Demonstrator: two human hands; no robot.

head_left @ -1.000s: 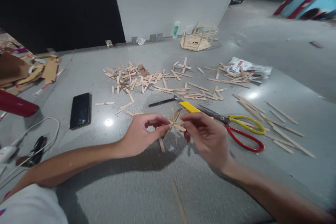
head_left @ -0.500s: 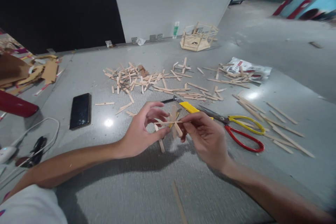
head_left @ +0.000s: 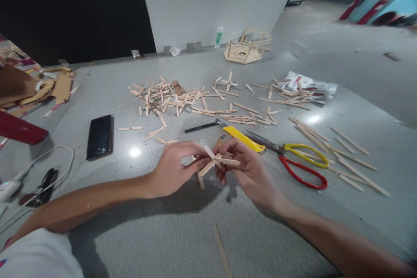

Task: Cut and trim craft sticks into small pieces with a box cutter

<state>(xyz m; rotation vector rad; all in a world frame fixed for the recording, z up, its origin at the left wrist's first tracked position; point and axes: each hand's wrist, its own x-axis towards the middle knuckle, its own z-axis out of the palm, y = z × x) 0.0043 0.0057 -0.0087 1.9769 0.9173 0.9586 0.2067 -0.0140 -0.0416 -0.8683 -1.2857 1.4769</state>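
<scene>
Between both hands is a small star-shaped piece of joined popsicle sticks (head_left: 215,160), its arms crossing at one centre. My left hand (head_left: 177,167) pinches it from the left with thumb and fingers. On the other side my right hand (head_left: 247,169) closes its fingertips around it, partly hiding its far arms. Behind the right fingers lies a yellow box cutter (head_left: 246,139), with scissors (head_left: 293,158) with one yellow and one red handle beside it. A short stick (head_left: 201,181) shows on the table below the piece.
A pile of loose sticks (head_left: 163,95) spreads behind the hands. A phone (head_left: 100,137) lies left, near a white cable (head_left: 70,165). At the back stand a glue stick (head_left: 218,37) and a hexagonal stick frame (head_left: 243,56). A plastic packet (head_left: 306,82) lies right, a long stick (head_left: 222,249) in front.
The star piece has been turned and tilted between the fingers. My left hand opened away from it half a second ago and now grips it again; my right hand has shifted slightly left.
</scene>
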